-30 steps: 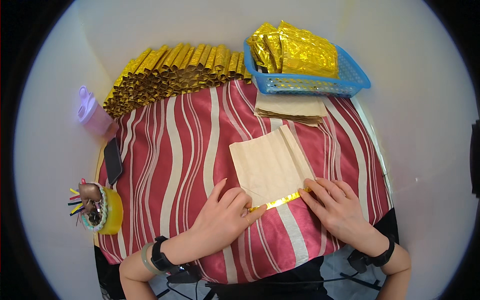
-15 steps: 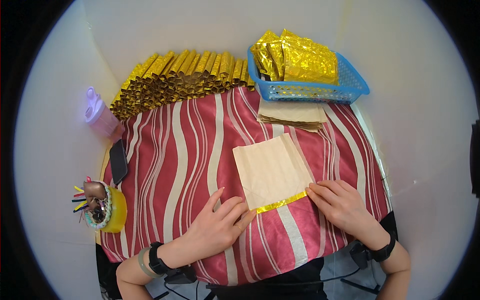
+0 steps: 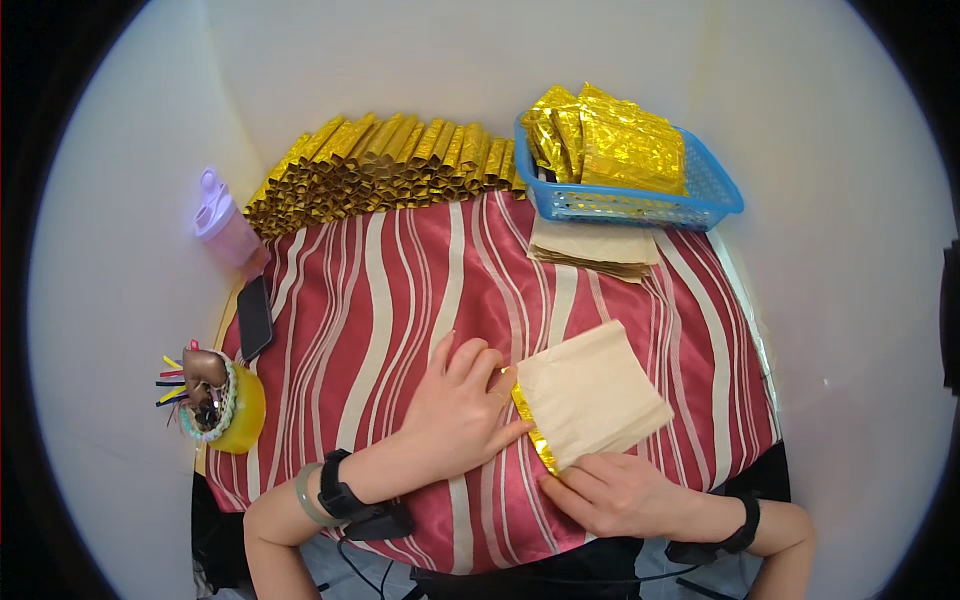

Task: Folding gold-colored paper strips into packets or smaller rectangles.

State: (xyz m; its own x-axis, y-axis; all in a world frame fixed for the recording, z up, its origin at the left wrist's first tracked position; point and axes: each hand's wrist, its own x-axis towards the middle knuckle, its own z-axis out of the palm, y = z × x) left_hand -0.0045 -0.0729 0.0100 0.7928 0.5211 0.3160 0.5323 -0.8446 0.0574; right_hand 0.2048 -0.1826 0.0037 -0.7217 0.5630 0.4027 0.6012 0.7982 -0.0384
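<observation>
A square sheet of tan paper lies on the striped cloth in front of me, with a narrow folded gold foil strip along its left edge. My left hand is closed at the upper end of that strip, its index finger at the corner and its thumb farther down the gold. At the strip's lower end, my right hand pinches the near corner of the paper between thumb and curled fingers.
Folded gold foil tubes are piled at the back left. A blue basket of gold foil packets stands back right, with stacked tan paper before it. Along the left are a purple bottle, a phone and a yellow container.
The paper has turned clockwise, so its gold edge now faces left instead of toward me. My right hand has moved left and nearer; my left hand has shifted slightly up.
</observation>
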